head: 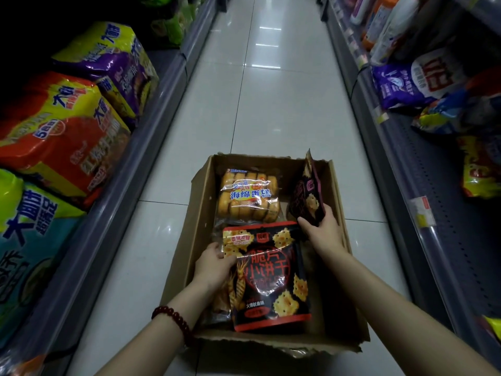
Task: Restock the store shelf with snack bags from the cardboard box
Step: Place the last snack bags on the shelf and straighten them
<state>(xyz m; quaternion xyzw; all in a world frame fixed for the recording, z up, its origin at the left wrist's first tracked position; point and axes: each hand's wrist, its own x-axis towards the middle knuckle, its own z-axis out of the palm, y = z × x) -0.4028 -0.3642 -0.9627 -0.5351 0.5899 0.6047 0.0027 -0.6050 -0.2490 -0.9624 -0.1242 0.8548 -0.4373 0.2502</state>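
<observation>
Shelving runs down both sides of the white-tiled aisle floor (271, 109): the grey metal store shelf on the left (151, 137) carries big multipacks in orange, purple and teal wrappers, and the grey perforated shelf on the right (423, 169) has bare stretches between its bags. On the floor between them sits the open brown cardboard box (200, 202) with torn flaps, where the task's snack bags lie. Three bags can be counted in it for certain: one clear bag of golden sponge cakes (249, 196) lying flat at the far end, and two black-and-red foil cracker pouches, a large one lying flat (271, 278) near the front and a second standing on edge (307, 196) against the right wall; something clear-wrapped lies under the left side, too hidden to count. The left hand (214, 264), with a dark red bead bracelet (173, 321) at the wrist, is closed over the left edge of the flat pouch, and the right hand (322, 229) pinches the lower corner of the upright pouch. These pouches are probably light, puffed with air, slick and crinkly, with brittle crackers inside, so holding them by the sealed edges or corners rather than squeezing the middle seems wise. The soft cakes would likely crush under pressure.
</observation>
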